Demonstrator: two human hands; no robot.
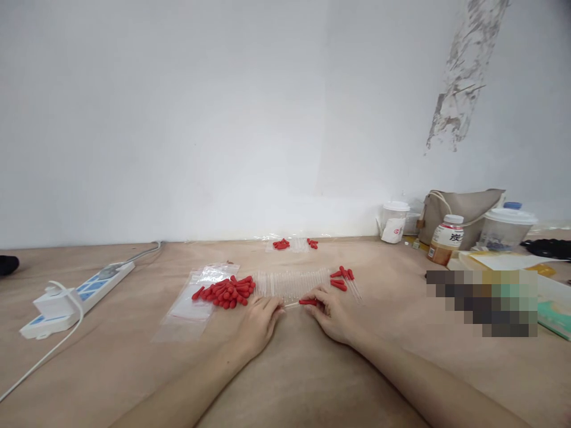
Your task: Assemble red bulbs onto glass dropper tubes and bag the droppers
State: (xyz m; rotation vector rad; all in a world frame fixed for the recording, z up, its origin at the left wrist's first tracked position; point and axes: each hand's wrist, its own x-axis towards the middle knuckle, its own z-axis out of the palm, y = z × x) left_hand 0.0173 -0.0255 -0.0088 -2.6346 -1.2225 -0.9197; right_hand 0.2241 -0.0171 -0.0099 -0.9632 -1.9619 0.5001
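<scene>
When followed from left to right, on a clock face centred on the work with twelve at the wall: first, at nine, a white power strip (91,289) lying on the brown table (285,386). Closer in, just short of ten, clear plastic bags (190,306), with a heap of red bulbs (229,291) on and beside their right side; probably light, soft and rather grippy, best taken by the round fat end. Next, at about eight, the left hand (257,323), fingertips drawn together, seemingly pinching the near end of a thin clear tube (292,305); likely glass, so light, stiff, slick and easily snapped; best held lightly, close to the joint and never bent. Directly at twelve, a row of clear tubes (289,283) laid side by side; farther off by the wall, a small set of red-tipped pieces (281,244). At three, the right hand (332,315), thumb and fingers in a narrow pinch around a single red bulb (307,302), held in line with the tube; impossible to tell whether already joined. Between two and three, a few capped tubes (352,285). Well beyond, towards two, a lidded cup (394,223) and a bottle (446,238).
</scene>
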